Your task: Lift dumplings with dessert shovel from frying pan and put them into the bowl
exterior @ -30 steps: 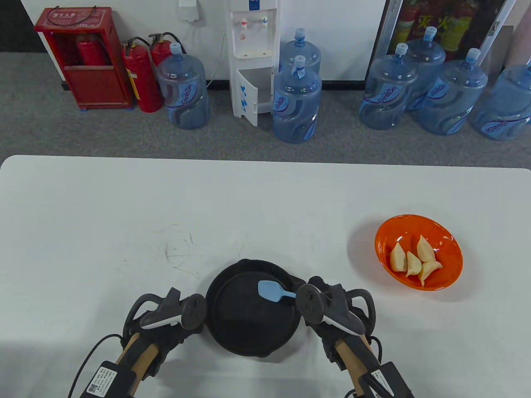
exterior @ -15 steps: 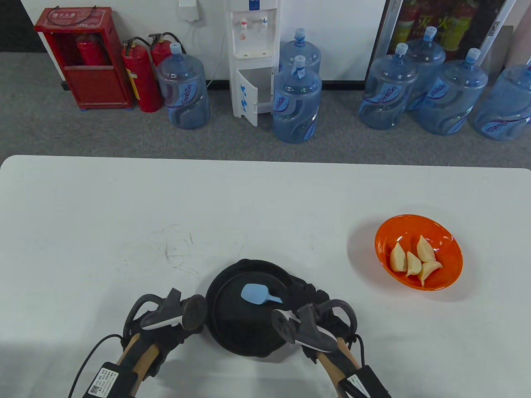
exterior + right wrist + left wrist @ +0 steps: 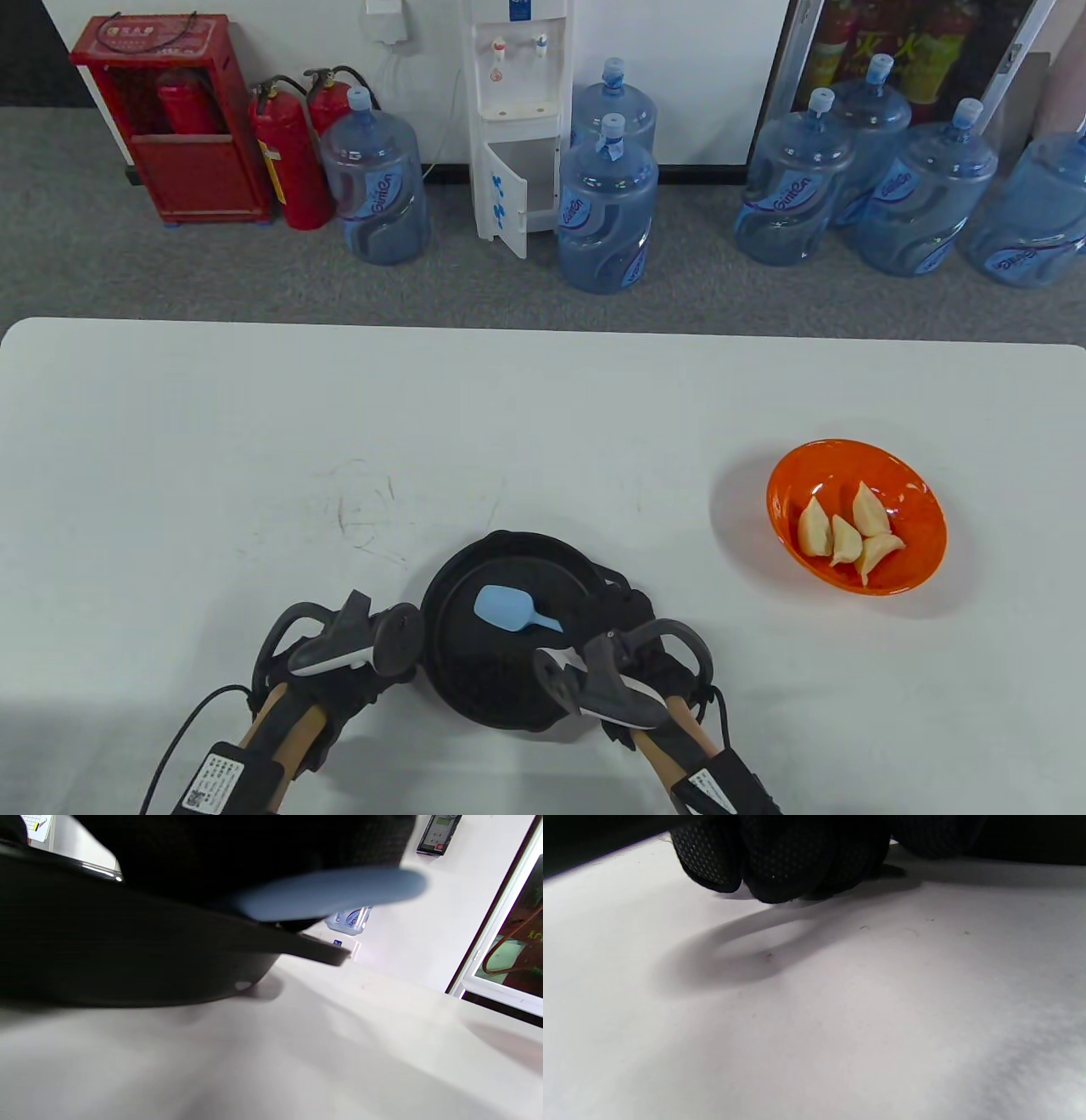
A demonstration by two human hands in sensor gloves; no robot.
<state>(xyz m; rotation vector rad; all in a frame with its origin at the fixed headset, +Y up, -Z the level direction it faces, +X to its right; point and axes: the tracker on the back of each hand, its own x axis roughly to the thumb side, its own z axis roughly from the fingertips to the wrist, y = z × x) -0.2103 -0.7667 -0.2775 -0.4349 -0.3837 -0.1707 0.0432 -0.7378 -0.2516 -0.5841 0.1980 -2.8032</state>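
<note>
A: We see four dumplings sitting in the orange bowl, well right of the black frying pan.

B: Yep, and our right hand grips the blue dessert shovel over the pan. Left hand by the pan's left rim, fingers curled; can't tell its grip.

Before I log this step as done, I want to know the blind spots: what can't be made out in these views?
- Right hand fingers on the blue shovel: table view, hidden under the tracker; right wrist view, dark blur.
- Frying pan near floor: table view, covered by the right hand's tracker; any dumpling there is unseen.
- Left hand: table view, under its tracker; left wrist view shows only curled fingertips on the table.
</note>
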